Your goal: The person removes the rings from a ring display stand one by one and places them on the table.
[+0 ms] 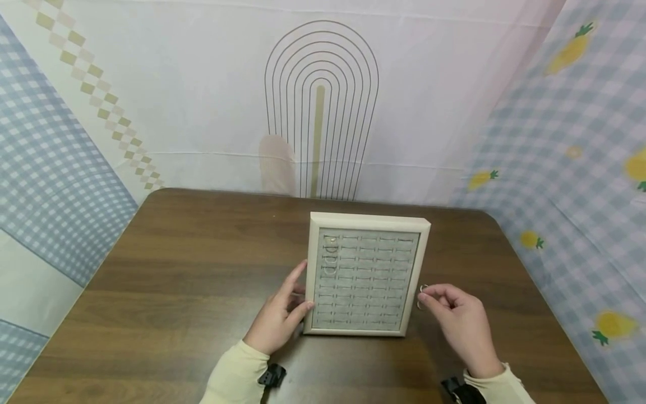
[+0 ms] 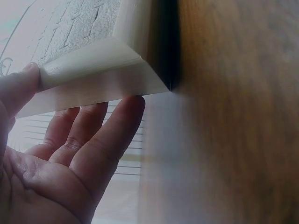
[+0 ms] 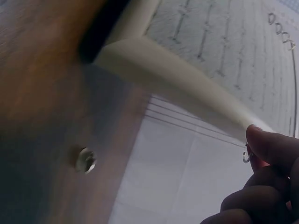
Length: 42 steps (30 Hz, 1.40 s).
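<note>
A ring display frame (image 1: 365,279), cream-bordered with rows of slits in a grey fabric face, stands tilted back on the table. Several rings (image 1: 330,260) sit in slits down its left column, at the top. My left hand (image 1: 276,314) holds the frame's left side, its thumb at the front border (image 2: 93,58) and fingers against the side. Just off the frame's right side, my right hand (image 1: 456,320) pinches a small silver ring (image 3: 246,156) between thumb and fingertip. A second ring (image 3: 86,160) lies on the table below that hand.
The brown wooden table (image 1: 202,269) has rounded back corners. Behind it hangs a white cloth (image 1: 202,101) with a line-arch pattern. Blue checked cloths flank it, the right one (image 1: 570,168) printed with pineapples. Dark wrist straps (image 1: 272,375) cross both sleeves.
</note>
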### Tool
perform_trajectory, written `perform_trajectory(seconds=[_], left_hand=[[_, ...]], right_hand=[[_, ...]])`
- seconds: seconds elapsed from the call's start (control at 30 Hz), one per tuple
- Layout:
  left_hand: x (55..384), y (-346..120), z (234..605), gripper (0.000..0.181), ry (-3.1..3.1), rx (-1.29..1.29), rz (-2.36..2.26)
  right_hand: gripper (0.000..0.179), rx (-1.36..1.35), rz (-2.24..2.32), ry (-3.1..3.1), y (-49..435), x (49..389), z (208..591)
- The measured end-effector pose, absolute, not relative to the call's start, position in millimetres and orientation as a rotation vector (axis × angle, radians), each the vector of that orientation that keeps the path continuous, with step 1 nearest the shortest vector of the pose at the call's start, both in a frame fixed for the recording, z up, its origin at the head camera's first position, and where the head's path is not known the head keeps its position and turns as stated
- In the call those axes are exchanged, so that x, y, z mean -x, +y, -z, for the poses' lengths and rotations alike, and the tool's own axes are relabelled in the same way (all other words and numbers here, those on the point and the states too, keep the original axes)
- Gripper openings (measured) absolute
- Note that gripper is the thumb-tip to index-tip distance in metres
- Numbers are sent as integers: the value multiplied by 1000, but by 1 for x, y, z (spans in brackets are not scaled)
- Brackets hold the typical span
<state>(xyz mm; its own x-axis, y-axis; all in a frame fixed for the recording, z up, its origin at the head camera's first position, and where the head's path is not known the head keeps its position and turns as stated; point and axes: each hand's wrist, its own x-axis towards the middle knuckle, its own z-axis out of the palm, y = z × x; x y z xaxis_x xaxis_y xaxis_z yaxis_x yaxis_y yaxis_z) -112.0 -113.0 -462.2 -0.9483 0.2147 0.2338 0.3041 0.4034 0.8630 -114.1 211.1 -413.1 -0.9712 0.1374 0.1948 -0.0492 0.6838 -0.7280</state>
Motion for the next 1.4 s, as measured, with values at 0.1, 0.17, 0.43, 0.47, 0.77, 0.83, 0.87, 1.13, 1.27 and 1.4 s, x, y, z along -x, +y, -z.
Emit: perform_trajectory(seconds=[0.1, 0.17, 0.43, 0.47, 0.77, 0.83, 0.87, 1.13, 1.27, 1.4], left_hand=[[112, -113, 462, 83, -2566, 469, 1584], [112, -114, 461, 83, -2571, 463, 1567], [113, -114, 460, 83, -2577, 459, 1531], [113, -115, 460, 82, -2576, 461, 1531], [112, -115, 461, 82, -2582, 457, 1563], [112, -115, 461, 82, -2582, 458, 1569], [111, -115, 461, 82, -2581, 458, 1573], [112, -114, 462, 82, -2565, 467, 1663], [112, -113, 462, 81, -2562, 469, 1663], [112, -113, 462, 82, -2566, 475, 1644]], right_hand=[[11, 88, -1139, -2690, 216, 114, 418], [14, 99, -1125, -2712, 218, 114, 421], [17, 75, -1087, -2762, 230, 117, 433], [16, 72, -1081, -2766, 232, 118, 435], [8, 110, -1050, -2849, 243, 122, 446], [10, 119, -1078, -2872, 245, 123, 448], [11, 124, -1090, -2882, 246, 124, 449], [14, 115, -1090, -2979, 256, 132, 454], [13, 95, -1070, -3007, 262, 138, 456], [11, 78, -1074, -3032, 267, 142, 459]])
